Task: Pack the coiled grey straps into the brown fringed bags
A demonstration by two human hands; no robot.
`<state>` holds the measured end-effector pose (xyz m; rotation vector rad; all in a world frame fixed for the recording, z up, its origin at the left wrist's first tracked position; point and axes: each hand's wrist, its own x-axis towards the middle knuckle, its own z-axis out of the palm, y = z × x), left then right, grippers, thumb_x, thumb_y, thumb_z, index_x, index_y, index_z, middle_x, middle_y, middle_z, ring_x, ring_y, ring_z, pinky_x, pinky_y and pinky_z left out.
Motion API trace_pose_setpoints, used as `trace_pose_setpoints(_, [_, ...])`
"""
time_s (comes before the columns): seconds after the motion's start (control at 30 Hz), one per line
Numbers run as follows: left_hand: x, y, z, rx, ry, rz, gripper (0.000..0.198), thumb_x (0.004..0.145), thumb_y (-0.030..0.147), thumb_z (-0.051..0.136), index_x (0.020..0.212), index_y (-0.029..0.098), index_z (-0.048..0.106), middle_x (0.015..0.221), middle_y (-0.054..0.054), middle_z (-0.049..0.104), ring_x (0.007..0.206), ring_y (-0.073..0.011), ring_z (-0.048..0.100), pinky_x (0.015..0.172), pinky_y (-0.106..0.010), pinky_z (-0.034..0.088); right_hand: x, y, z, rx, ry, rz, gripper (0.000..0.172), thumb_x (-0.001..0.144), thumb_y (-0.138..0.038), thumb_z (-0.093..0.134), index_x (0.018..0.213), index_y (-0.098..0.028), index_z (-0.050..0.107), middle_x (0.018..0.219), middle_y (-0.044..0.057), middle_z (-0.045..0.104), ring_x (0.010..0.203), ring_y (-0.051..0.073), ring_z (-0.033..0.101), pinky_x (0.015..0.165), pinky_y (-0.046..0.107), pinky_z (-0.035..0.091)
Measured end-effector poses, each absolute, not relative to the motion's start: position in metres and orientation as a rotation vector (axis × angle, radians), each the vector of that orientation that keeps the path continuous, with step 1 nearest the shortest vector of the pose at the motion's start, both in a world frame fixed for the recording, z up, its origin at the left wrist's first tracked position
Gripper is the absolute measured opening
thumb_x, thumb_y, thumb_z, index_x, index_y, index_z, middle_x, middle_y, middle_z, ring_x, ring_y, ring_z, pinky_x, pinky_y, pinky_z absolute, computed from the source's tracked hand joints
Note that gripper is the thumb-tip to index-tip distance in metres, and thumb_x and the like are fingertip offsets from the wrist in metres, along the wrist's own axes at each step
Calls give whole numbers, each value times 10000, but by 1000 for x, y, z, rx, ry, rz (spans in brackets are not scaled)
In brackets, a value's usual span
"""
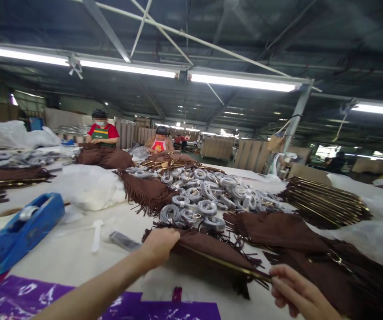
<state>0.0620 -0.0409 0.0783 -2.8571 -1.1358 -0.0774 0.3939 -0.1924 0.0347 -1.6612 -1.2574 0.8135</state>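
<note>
Left hand (160,244) and right hand (289,284) pinched a fringed brown pouch (207,245) at its ends; coiled grey straps (207,191) crowded behind; a blue tape dispenser (34,240) stood left.

Brown fringed piece (209,248), gold-edged, perhaps a bag

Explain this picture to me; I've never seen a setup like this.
There is no machine here: one camera, worn on a person's head, looks forward and down over a white table. The two bare hands in front are the wearer's own. The left hand grips one end of what looks like a brown fringed bag; the right hand pinches its other end, beside the gold edge. Behind it lies a pile of coiled grey straps. To the left sits a blue tape dispenser, and purple plastic lies nearest the wearer.
</note>
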Motion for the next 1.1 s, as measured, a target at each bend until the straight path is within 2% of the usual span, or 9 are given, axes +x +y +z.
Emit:
trace_pose_setpoints(0.13, [66,13,133,-2907,-1049,-154,220,876,157,454,991,206,635,1052,-91,693,1014,-259,628,851,-340,480,386,-172,83,-1548,-1089,704,425,608,-532,729,850,-208,598,589,-4,628,523,165,603,421,218,385])
trace_pose_setpoints(0.33, [69,44,180,-3097,-833,-98,200,807,118,505,887,190,674,852,2,694,839,-173,614,739,-213,447,391,-159,123,-1474,-1056,590,528,574,-538,779,920,-172,622,689,49,678,580,189,644,443,235,430])
trace_pose_setpoints(0.5, [63,45,196,-3219,-752,-127,181,792,131,506,854,161,674,742,26,631,753,-146,567,654,-184,412,399,-160,133,-1478,-1073,553,551,599,-548,780,960,-160,628,761,89,703,671,234,690,477,248,471])
trace_pose_setpoints(0.73, [54,43,215,-3225,-768,-209,204,777,133,482,842,160,674,725,11,606,738,-150,534,667,-202,383,391,-155,132,-1431,-1094,561,532,589,-565,783,912,-164,649,769,89,718,676,231,695,462,232,457])
trace_pose_setpoints(0.87, [50,42,214,-3270,-817,-154,178,756,149,510,823,159,675,676,32,573,682,-132,506,628,-189,376,389,-152,133,-1459,-1102,553,520,588,-575,767,890,-168,653,777,99,724,650,240,699,447,242,451])
trace_pose_setpoints(1.1, [50,49,194,-3371,-898,12,167,729,146,543,838,148,670,696,43,588,705,-124,522,648,-180,408,389,-150,135,-1470,-1083,624,479,597,-505,777,909,-163,652,782,102,727,633,221,691,453,236,448])
